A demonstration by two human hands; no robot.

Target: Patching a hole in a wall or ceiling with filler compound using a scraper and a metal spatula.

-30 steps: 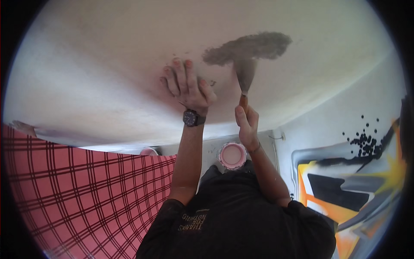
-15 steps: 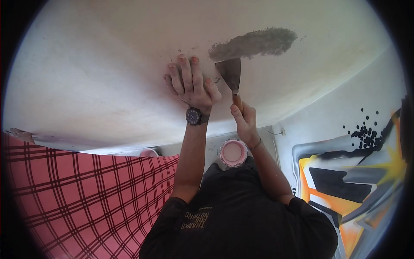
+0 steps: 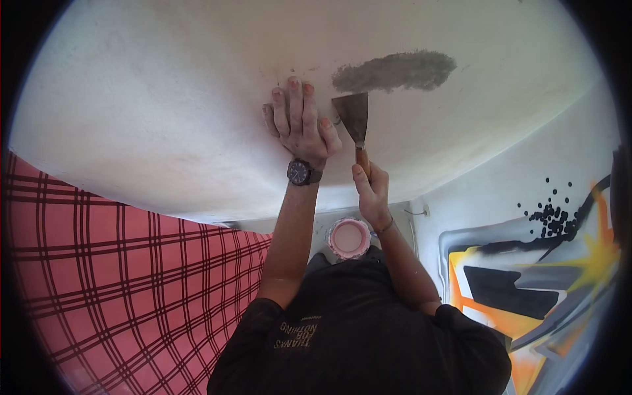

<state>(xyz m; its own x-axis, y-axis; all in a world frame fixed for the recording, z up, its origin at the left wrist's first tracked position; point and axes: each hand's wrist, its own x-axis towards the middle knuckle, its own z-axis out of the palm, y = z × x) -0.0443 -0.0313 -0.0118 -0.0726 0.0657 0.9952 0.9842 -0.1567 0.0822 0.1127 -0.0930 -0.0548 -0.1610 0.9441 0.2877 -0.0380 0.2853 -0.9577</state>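
Observation:
A pale wall (image 3: 197, 118) fills the upper part of the view and carries a rough grey patch (image 3: 395, 71). My left hand (image 3: 303, 125) lies against this wall with its fingers stretched out, left of the patch; a dark watch (image 3: 299, 172) is on that wrist. In my right hand (image 3: 372, 194) is the wooden handle of a putty knife (image 3: 353, 115). Its wide metal blade points up, just below the patch's left part. Whether the blade touches the wall I cannot tell.
Below my hands, near my feet, stands a bucket (image 3: 348, 238) with pale pink contents. A red cloth with dark checks (image 3: 131, 270) hangs or lies at the left. To the right, another wall bears a painted mural (image 3: 513, 283) in orange, black and grey.
The blade now sits slightly apart from the grey patch, where before it met the patch's lower edge. The whole view has shifted a little; my left hand stays flat on the wall.

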